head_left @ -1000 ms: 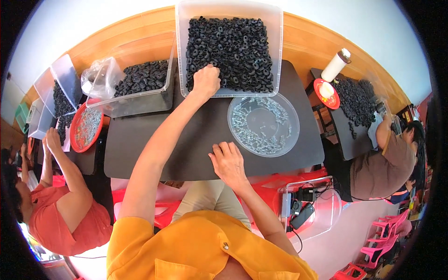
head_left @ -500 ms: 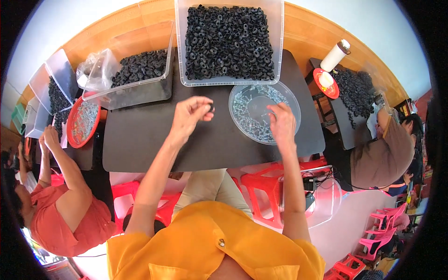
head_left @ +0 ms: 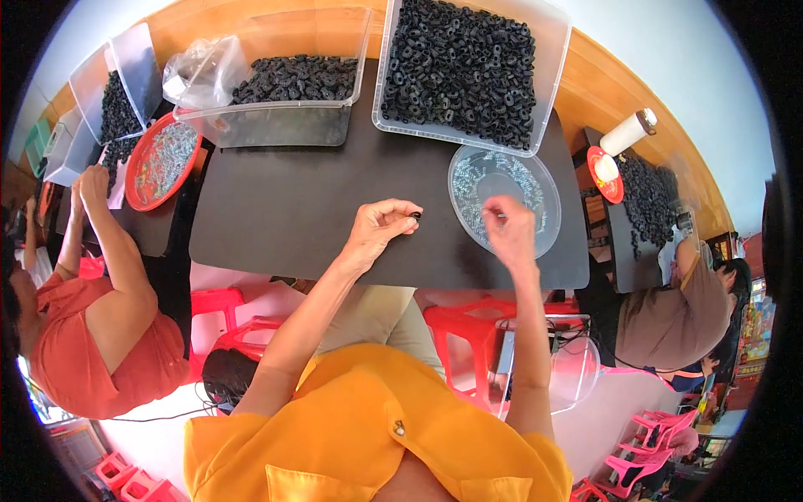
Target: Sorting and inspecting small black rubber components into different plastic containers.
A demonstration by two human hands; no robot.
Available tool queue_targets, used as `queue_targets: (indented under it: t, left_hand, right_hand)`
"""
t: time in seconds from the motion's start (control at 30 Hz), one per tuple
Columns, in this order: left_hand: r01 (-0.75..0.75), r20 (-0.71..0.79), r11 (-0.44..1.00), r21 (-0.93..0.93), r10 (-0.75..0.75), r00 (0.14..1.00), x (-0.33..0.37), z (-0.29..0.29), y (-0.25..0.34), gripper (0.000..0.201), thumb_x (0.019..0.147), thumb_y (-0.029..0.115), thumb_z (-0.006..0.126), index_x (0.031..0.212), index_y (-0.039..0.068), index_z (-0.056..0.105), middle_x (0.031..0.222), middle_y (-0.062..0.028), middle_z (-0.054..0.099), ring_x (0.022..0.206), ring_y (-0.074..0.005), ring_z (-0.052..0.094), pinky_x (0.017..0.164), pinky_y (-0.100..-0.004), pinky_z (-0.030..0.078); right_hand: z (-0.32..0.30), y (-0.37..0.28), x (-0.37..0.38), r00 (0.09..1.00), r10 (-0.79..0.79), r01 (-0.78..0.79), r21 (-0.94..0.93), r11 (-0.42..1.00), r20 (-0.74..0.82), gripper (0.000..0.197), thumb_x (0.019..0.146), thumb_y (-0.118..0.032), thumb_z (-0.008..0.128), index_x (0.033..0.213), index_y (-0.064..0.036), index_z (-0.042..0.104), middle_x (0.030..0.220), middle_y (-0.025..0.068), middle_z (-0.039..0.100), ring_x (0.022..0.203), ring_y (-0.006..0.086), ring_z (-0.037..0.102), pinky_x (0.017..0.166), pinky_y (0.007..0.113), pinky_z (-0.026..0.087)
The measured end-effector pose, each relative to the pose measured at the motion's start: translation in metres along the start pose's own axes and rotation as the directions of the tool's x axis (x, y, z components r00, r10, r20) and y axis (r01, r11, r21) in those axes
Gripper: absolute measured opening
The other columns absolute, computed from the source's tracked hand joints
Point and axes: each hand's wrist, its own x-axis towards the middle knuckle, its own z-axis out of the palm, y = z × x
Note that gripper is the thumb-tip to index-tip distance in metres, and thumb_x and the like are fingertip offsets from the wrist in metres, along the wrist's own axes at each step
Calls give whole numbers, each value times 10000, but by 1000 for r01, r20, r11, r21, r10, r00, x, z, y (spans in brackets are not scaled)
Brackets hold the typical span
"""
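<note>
Between thumb and fingertips, my left hand pinches a small black ring-like piece above the dark table. To its right, my right hand is over the near left part of a round clear tray that holds many small shiny clear or metallic pieces. The right fingers are curled together and slightly blurred; whatever is between them is too small to make out. Behind the tray stands a clear plastic bin heaped with small black pieces like the one in my left hand.
On the table, a second clear bin of black pieces stands at the far left. A red tray sits beside it. Co-workers sit at left and right. A white bottle stands at the far right. Red stools are under the table.
The view has shifted, moving the bins and round tray rightward in the picture. My left hand has come closer to my right, still holding the black piece. My right fingers have curled in.
</note>
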Motion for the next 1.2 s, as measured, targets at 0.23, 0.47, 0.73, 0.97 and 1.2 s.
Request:
queue_targets:
  t: [0.23,0.47,0.73,0.97,1.2]
  left_hand:
    - [-109,15,987,117,108,994,-2,5,-1,165,798,-5,637,959,1,673,854,3,573,753,-63,551,683,-202,446]
    - [-140,18,947,288,141,990,-1,5,-2,178,788,-27,632,957,8,676,872,-9,566,750,-63,554,684,-200,450]
    - [-127,-4,964,235,131,991,-3,9,-1,166,772,-35,637,931,-6,674,886,-12,580,699,-51,539,625,-187,436]
    - [-148,-13,921,360,164,986,-2,10,-6,148,760,-33,645,905,-17,671,832,-7,588,631,-34,506,574,-195,425]
    - [-165,21,911,378,169,985,-3,10,-6,140,759,10,657,898,-11,665,676,-1,504,572,-47,427,514,-234,360]
  right_hand:
    - [28,-54,-3,984,-163,160,47,986,74,98,711,30,610,782,-6,553,720,145,580,665,312,604,582,390,485]
    - [27,-52,-1,976,-210,214,-75,974,64,96,711,13,603,783,-13,545,718,140,556,685,334,579,596,415,470]
    - [35,-62,-8,933,-302,338,-193,921,195,121,702,29,604,811,-11,570,766,122,555,720,299,582,593,394,486]
    - [36,-74,-8,884,-333,443,-360,821,328,136,686,25,577,809,-22,542,788,99,501,770,269,559,590,364,507]
    - [38,-80,-8,860,-345,493,-443,749,376,140,658,-4,589,784,-16,529,795,100,499,790,240,554,570,320,525]
